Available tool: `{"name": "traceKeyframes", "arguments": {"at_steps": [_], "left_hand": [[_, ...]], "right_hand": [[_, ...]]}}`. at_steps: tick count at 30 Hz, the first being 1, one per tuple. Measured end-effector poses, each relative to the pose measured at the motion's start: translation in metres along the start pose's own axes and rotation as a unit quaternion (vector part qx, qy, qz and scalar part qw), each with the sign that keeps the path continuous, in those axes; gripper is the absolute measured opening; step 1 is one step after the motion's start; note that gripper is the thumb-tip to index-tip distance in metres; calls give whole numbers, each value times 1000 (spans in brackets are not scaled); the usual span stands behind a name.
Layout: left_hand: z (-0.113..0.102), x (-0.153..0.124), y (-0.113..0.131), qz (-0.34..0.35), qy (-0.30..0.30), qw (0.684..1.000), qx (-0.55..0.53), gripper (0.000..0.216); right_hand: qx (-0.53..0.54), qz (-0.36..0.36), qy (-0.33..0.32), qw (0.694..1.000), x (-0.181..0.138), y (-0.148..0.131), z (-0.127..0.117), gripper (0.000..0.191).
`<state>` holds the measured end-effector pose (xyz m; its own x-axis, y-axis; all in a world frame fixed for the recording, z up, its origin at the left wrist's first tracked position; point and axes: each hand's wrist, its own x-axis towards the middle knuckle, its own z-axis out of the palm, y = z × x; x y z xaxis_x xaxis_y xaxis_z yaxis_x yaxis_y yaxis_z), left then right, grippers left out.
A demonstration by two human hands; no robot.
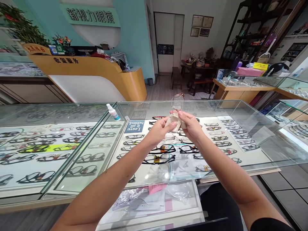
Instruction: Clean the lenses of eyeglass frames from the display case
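Both hands meet above the glass counter, around a pair of eyeglasses (183,99) with a thin frame, brownish along the top edge. One lens stands up above the fingers and looks speckled; the other part of the glasses is hidden by the hands and cloth. A cream cleaning cloth (175,121) is bunched between the hands. My left hand (161,127) is closed on this cloth, thumb on top. My right hand (192,125) pinches the glasses at the lower rim, its fingers against the cloth. A white spray bottle (113,113) stands on the countertop to the left.
Rows of eyeglasses (220,138) lie inside the glass display counter (255,128) beneath my hands. A small cap (127,118) sits near the bottle. Below, an open drawer (154,218) holds papers and plastic bags. A yellow service desk (134,85) stands beyond the counter.
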<state>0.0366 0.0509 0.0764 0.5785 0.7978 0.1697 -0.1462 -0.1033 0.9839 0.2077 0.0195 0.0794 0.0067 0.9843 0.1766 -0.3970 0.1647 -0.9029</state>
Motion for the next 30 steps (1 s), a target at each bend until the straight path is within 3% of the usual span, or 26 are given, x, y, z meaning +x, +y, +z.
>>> {"name": "traceKeyframes", "arguments": {"at_steps": [5, 20, 30], "left_hand": [[4, -1, 0, 1, 30, 999, 38, 70], [5, -2, 2, 42, 19, 998, 32, 60], [10, -6, 3, 62, 49, 996, 50, 65]], "right_hand": [[-1, -9, 11, 1000, 0, 1, 4, 51], [16, 10, 7, 1000, 2, 8, 3, 51], [30, 23, -7, 999, 1, 8, 5, 55]]}}
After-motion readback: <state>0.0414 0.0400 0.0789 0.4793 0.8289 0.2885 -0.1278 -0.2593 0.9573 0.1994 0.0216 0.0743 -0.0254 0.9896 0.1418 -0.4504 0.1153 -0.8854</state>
